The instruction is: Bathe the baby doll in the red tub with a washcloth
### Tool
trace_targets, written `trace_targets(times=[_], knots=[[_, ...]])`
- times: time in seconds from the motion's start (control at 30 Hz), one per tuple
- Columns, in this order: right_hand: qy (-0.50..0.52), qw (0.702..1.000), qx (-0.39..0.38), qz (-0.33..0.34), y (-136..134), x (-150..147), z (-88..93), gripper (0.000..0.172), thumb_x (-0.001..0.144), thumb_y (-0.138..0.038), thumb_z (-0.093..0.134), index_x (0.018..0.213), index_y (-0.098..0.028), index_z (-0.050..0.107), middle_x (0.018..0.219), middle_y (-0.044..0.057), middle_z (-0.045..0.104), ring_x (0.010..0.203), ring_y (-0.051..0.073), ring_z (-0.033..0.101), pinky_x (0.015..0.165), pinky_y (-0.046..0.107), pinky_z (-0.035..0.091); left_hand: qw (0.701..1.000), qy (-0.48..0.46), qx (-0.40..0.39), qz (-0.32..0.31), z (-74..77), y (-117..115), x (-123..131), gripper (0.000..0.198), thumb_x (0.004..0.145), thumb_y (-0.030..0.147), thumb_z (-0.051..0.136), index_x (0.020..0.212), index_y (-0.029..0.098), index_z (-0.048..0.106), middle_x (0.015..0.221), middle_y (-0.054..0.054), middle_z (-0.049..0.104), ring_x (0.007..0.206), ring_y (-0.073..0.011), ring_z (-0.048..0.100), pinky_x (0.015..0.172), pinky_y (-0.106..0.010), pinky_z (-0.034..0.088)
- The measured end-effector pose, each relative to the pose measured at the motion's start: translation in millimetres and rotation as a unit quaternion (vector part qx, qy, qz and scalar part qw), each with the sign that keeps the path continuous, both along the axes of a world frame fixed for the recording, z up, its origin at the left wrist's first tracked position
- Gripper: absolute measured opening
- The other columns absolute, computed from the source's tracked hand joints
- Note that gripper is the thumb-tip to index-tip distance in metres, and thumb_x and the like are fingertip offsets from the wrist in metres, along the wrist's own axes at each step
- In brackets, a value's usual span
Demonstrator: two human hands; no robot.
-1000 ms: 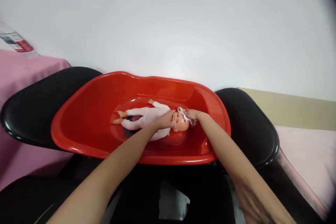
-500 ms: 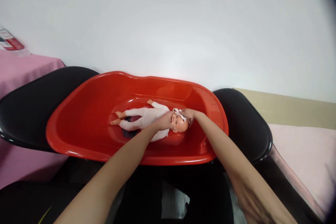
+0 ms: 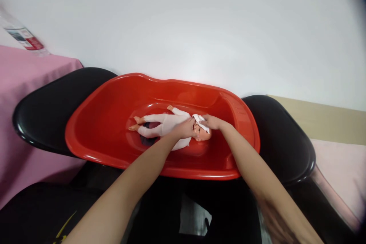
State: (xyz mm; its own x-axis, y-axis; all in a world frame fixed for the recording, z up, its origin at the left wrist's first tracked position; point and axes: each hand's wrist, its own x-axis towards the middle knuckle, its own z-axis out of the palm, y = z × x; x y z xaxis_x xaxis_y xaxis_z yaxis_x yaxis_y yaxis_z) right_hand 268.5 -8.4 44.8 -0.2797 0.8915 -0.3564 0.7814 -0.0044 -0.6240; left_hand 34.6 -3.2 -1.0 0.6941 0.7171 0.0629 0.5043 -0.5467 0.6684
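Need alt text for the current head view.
A person's right hand holds a white cloth to the head of a baby doll, the left hand by its face. The pale-clad doll lies face up inside a red baby bathtub with a black seat at each end. A labelled bottle is on pink cloth at far left.

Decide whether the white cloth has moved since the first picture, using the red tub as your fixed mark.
Yes: the white cloth in the right hand has shifted slightly left, away from the right end of the red tub.
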Motion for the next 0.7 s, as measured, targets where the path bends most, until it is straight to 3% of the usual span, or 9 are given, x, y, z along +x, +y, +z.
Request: trace_targets(times=[0.07,0.13,0.2,0.3,0.37,0.53,0.7], knots=[[-0.026,0.998,-0.032,-0.047,-2,-2,2.6,0.043,0.124,-0.048,0.059,0.148,-0.017,0.079,0.143,0.018,0.086,0.103,0.028,0.082,0.084,0.032,0.064,0.998,0.043,0.040,-0.006,14.6,-6,-1,0.062,0.089,0.024,0.099,0.143,0.010,0.072,0.145,-0.018,0.079,0.133,-0.0384,0.074,0.120,-0.047,0.058],[-0.047,0.993,-0.065,-0.087,-3,-3,4.6,0.052,0.126,-0.053,0.053,0.155,-0.015,0.074,0.138,0.021,0.087,0.085,0.027,0.079,0.074,0.034,0.063,0.992,0.093,0.088,-0.015,26.0,-12,-2,0.066,0.097,0.027,0.095,0.155,0.010,0.071,0.164,-0.023,0.072,0.160,-0.0452,0.061,0.141,-0.056,0.040],[-0.047,0.992,-0.066,-0.093,-4,-1,5.1,0.054,0.126,-0.055,0.053,0.155,-0.014,0.073,0.131,0.021,0.088,0.080,0.025,0.078,0.075,0.035,0.065,0.980,0.148,0.131,-0.026,30.8,-14,-3,0.080,0.103,0.035,0.093,0.172,0.010,0.062,0.181,-0.026,0.060,0.176,-0.0455,0.045,0.149,-0.059,0.025],[-0.008,0.999,-0.008,-0.040,-3,2,2.9,0.043,0.124,-0.050,0.062,0.146,-0.017,0.080,0.130,0.016,0.090,0.099,0.027,0.083,0.094,0.034,0.066,0.962,0.212,0.168,-0.041,26.3,-11,-4,0.100,0.106,0.056,0.091,0.184,0.008,0.052,0.191,-0.030,0.044,0.185,-0.0458,0.031,0.151,-0.066,0.021],[0.007,1.000,0.017,-0.014,-1,5,-0.1,0.036,0.122,-0.045,0.067,0.141,-0.019,0.083,0.135,0.015,0.089,0.112,0.029,0.084,0.100,0.032,0.065,0.955,0.227,0.185,-0.044,20.5,-7,-4,0.101,0.110,0.063,0.085,0.187,0.008,0.048,0.194,-0.030,0.038,0.186,-0.0460,0.026,0.149,-0.072,0.020],[-0.020,0.999,0.023,-0.028,7,11,-11.5,0.038,0.122,-0.045,0.067,0.143,-0.017,0.079,0.133,0.016,0.089,0.112,0.028,0.085,0.096,0.030,0.063,0.948,0.181,0.262,0.003,17.9,1,-4,0.075,0.124,0.048,0.058,0.187,0.008,0.050,0.197,-0.026,0.034,0.186,-0.0406,0.031,0.152,-0.067,0.016],[-0.029,0.999,0.011,-0.042,12,14,-20.3,0.036,0.121,-0.047,0.068,0.138,-0.017,0.078,0.129,0.015,0.089,0.107,0.027,0.084,0.086,0.028,0.062,0.924,0.154,0.337,0.097,21.4,0,-1,0.069,0.126,0.034,0.042,0.192,0.015,0.046,0.200,-0.022,0.025,0.188,-0.0421,0.024,0.149,-0.081,0.010]])
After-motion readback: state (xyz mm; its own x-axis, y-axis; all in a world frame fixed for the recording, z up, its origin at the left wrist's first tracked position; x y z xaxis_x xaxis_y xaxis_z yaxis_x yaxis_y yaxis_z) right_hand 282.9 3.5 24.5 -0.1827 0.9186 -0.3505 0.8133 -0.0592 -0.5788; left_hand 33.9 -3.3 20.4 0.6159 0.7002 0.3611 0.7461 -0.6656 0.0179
